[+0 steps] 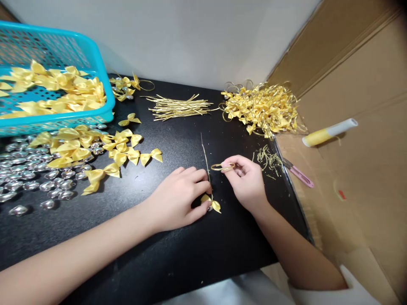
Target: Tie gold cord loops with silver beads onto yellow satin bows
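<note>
Clock centred on the held bow, twelve toward the wall.

Bow [216, 206], yellow, one, at the centre: lies on the surface [178, 262], a bead partly showing beneath. Stem, thin [205, 154], runs from it to twelve. Risk: a light pinch could let the bow turn; a tug on the stem could bend it or pull it loose.

Left hand [207, 198], one: thumb and fingertips narrowed on the bow. Firmness of grip cannot be told. Risk: fingers pressing low could crease the loops.

Right hand [229, 167], one, at one o'clock: holds a ring [219, 170], gold, between thumb and fingertips. Risk: squeezed hard, the ring could go oval; held by its edge, it could slip. It is apart from the bow, near the stem; a careless swing could snag the two.

Trimmings [267, 160], at two: could cling to bow or ring if swept inward.

Cutter [300, 174], pink, between two and three, at the edge: a bump from the right forearm could knock it off.

Heap [263, 110], bows and rings, at one, farther out: tangling likely if one piece is pulled.

Beads [32, 169], silver, toward nine: could roll if the left arm brushes them.
</note>
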### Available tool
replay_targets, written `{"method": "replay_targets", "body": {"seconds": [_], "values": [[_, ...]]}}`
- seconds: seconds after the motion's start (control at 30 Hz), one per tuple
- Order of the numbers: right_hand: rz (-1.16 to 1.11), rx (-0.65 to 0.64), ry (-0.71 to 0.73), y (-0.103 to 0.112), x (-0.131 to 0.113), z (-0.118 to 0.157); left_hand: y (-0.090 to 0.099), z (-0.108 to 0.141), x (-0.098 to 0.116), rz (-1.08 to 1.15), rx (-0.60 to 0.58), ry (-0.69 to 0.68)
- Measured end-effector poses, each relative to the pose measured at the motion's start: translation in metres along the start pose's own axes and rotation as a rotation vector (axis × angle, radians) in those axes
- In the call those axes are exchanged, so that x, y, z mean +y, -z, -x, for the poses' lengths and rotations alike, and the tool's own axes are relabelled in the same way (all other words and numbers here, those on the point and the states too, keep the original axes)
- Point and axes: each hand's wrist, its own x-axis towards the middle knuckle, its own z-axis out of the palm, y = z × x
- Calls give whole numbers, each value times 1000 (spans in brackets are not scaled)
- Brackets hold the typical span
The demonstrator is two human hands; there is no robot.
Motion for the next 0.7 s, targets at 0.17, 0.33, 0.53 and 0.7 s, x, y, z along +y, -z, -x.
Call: {"method": "replay_targets", "body": {"seconds": [0.17,0.33,0.53,0.7], "values": [[-2,3,3,1,-2,0,8,-2,3,96,-106,46],[-5,-1,9,1,-1,0,10,-4,6,129,-156,101],[20,3,40,6,-7,2,10,-3,2,434,-49,235],[221,-96,181,12,-13,11,4,-5,-3,768,127,377]]}}
